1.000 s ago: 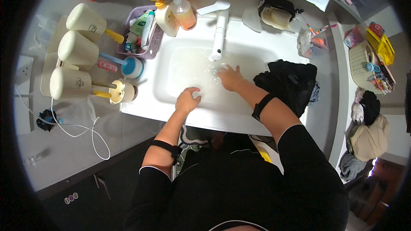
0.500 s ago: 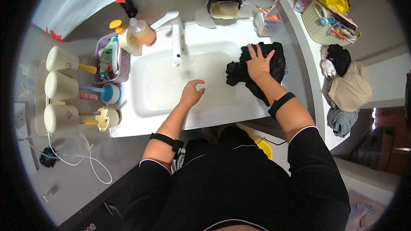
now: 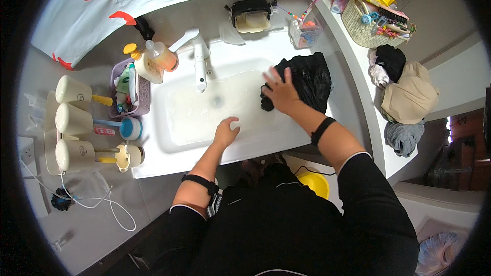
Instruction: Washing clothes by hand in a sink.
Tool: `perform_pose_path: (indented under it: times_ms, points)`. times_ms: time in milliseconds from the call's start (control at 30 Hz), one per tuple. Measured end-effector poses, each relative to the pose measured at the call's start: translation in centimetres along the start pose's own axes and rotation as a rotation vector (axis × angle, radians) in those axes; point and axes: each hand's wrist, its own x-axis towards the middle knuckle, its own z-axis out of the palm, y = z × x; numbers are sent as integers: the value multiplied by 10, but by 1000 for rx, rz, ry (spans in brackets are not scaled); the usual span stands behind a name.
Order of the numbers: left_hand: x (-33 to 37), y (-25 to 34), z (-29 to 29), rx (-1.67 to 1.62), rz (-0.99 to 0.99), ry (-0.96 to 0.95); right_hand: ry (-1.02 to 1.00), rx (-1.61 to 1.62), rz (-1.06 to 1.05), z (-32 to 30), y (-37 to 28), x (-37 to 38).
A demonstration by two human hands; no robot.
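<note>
A bundled black cloth (image 3: 311,79), wet-looking and wrinkled, lies on the right rim of the white sink (image 3: 176,148), with its left end hanging over the basin. My right hand (image 3: 282,92) is over that left end, fingers spread; whether it touches the cloth cannot be made out. Over the near part of the basin is my left hand (image 3: 226,132), thumb and fingers apart and holding nothing. Cloudy water (image 3: 230,97) covers the basin floor, and the drain shows through it. The white faucet (image 3: 200,66) stands at the back, its spout above the basin.
Left of the sink are a purple basket (image 3: 146,94), a yellow-topped pump bottle (image 3: 148,66), an orange bottle (image 3: 163,57) and several cream cups (image 3: 74,120). A clear box (image 3: 306,35) is at the back right. The right ledge holds a woven basket (image 3: 353,23) and folded clothes (image 3: 409,94).
My right hand has slid left from the middle of the black cloth to its basin-side end. My left hand has shifted slightly nearer to me. The whole view has moved a little.
</note>
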Motion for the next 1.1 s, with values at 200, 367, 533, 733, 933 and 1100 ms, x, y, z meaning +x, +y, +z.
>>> perform_pose_path:
  times_ms: [200,367,533,733,933,1100]
  points:
    - [-3,-16,13,-260,-135,112,-268,-114,-190,50,-32,37]
    - [3,-22,20,-254,-169,55,-85,-112,1,63,-10,41]
    - [0,-11,18,-181,-156,51,98,147,112,33,34,21]
    - [-3,10,17,-9,-108,71,500,312,29,21,53,8]
    - [-10,14,13,-17,-133,137,394,581,239,17,39,19]
    - [-10,19,12,8,-178,133,432,407,155,33,23,17]
